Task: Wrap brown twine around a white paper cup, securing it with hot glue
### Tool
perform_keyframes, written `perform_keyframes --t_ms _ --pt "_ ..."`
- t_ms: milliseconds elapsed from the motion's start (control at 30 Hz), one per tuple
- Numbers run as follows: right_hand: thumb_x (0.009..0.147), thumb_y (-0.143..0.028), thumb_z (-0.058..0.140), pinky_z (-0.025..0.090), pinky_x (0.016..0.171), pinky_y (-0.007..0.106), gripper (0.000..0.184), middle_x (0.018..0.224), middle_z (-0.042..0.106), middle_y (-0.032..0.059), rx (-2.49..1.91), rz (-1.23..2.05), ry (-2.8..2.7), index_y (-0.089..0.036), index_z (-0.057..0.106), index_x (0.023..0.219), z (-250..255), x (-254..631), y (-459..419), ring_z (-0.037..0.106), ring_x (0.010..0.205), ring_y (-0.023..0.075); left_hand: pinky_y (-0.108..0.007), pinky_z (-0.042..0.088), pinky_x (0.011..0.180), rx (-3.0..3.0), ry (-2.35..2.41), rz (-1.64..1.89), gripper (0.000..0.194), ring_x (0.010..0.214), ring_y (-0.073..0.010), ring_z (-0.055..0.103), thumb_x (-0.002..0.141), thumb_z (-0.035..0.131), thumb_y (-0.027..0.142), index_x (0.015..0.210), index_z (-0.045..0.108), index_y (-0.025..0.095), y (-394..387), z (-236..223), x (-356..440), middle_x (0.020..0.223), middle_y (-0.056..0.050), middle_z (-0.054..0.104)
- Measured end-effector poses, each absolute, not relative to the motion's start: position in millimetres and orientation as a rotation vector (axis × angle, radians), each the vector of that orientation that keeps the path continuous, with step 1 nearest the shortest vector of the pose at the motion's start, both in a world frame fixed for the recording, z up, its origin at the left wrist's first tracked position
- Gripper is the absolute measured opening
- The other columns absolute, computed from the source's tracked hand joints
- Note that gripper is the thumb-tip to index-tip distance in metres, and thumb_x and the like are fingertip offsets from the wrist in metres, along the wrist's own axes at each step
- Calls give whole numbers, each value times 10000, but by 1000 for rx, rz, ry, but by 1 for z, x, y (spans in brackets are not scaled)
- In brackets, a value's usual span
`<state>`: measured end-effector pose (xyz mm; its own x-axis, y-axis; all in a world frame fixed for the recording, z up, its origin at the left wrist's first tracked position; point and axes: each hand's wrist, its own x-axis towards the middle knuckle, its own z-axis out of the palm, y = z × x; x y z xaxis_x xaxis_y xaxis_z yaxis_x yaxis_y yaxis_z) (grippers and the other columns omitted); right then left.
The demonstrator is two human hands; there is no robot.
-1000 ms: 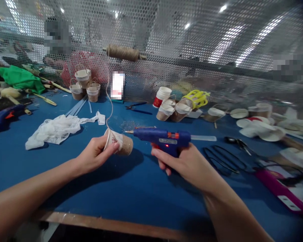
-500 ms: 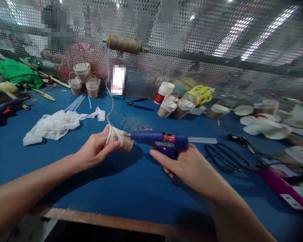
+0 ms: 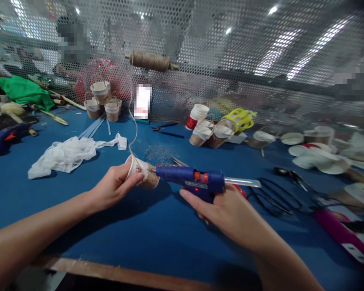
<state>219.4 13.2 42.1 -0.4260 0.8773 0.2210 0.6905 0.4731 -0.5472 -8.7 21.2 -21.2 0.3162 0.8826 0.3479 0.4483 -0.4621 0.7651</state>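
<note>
Perforated mesh (image 3: 206, 48) rises along the far side of a blue desk (image 3: 157, 246). Over its middle, the left hand (image 3: 120, 182) is clamped around a tilted, twine-banded paper cup (image 3: 148, 182), while the right hand (image 3: 223, 210) grips a blue glue gun (image 3: 180, 173) to the right, its nozzle (image 3: 152, 170) at the cup's side; whether they touch is unclear.

Glue gun (image 3: 208, 182) grip mostly hidden by right fingers (image 3: 199, 203); cup (image 3: 149, 181) lettering illegible; bright screen (image 3: 142, 102) pixelated.
</note>
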Motion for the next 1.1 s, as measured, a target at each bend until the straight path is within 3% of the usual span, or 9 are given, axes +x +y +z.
perform_keyframes --t_ms 367,667,867,1100 --pt "757 -349 555 425 463 291 124 503 569 -8 -1311 430 -2296 -260 596 681 39 221 11 601 618 199 -242 457 617 1943 1162 1056 327 626 -123 528 860 381 338 779 598 108 21 -22 -7 719 -53 614" --pt "767 -373 520 414 437 282 163 637 632 22 -1371 419 -2355 -226 579 723 39 222 11 586 569 177 -236 440 616 1925 1206 1014 345 637 -122 524 868 358 354 752 576 113 21 -21 -7 698 -43 599" --pt "790 -396 478 460 535 284 235 635 630 11 -1438 403 -2398 -208 580 692 34 224 9 585 569 163 -260 449 667 1860 1222 991 384 677 -140 542 867 339 366 803 594 87 22 -21 -6 744 -64 618" --pt "787 -335 484 455 521 249 197 606 620 -2 -1375 328 -2410 -207 568 664 36 222 7 578 535 141 -240 447 658 1836 1249 1006 385 657 -124 533 862 352 377 778 601 96 22 -23 -7 713 -40 610"
